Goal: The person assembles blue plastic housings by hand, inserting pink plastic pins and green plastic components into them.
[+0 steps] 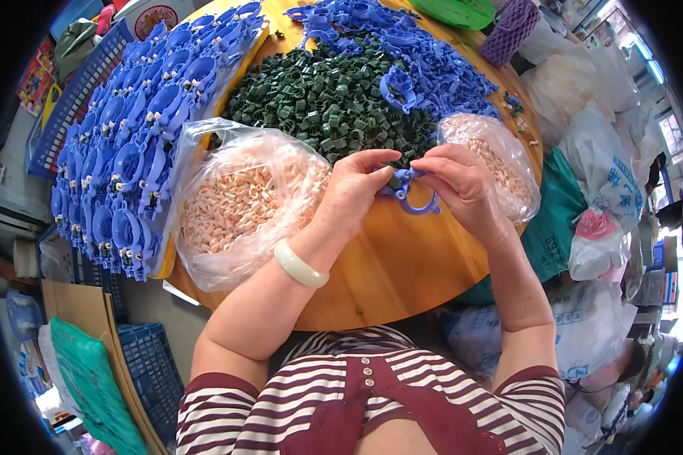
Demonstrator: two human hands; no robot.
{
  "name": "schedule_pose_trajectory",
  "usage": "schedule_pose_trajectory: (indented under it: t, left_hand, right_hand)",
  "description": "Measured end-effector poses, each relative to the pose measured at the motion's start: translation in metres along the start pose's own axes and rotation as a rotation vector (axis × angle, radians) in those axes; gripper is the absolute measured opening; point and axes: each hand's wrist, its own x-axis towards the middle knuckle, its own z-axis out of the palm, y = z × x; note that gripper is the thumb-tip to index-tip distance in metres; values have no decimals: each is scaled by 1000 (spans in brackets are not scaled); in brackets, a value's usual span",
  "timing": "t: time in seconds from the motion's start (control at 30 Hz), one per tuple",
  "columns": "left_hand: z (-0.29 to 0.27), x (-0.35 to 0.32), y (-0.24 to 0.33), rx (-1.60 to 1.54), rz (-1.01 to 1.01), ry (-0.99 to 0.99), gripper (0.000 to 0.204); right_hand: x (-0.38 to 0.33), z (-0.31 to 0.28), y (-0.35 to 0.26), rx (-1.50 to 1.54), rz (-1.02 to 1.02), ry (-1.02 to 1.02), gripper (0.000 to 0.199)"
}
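Observation:
Both my hands meet over the near half of a round wooden table, around one blue plastic part with an open ring. My left hand pinches its left end, where a small dark green piece shows by the fingertips. Thumb and fingers of my right hand close on the part's upper right side. Just beyond them lies a heap of dark green plastic pieces. Clear bags of small cream-coloured pieces lie beside each hand, a larger bag at left and a smaller bag at right.
Blue ring parts are heaped at the far right of the wooden table. On the left, a yellow-edged tray carries rows of blue assemblies. Stuffed plastic bags crowd the right; a blue crate stands lower left.

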Motion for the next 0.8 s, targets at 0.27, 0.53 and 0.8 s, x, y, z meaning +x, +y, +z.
schedule_pose_trajectory:
  t: [0.27, 0.53, 0.8]
  left_hand:
    - [1, -1, 1, 9, -45, 5, 24]
    - [1, -1, 2, 33, -69, 16, 24]
    - [-5, 3, -6, 62, -63, 27, 23]
  right_hand:
    - [-2, 0, 3, -3, 3, -42, 27]
    - [3, 1, 6, -68, -108, -41, 23]
    - [7, 1, -1, -145, -103, -96, 23]
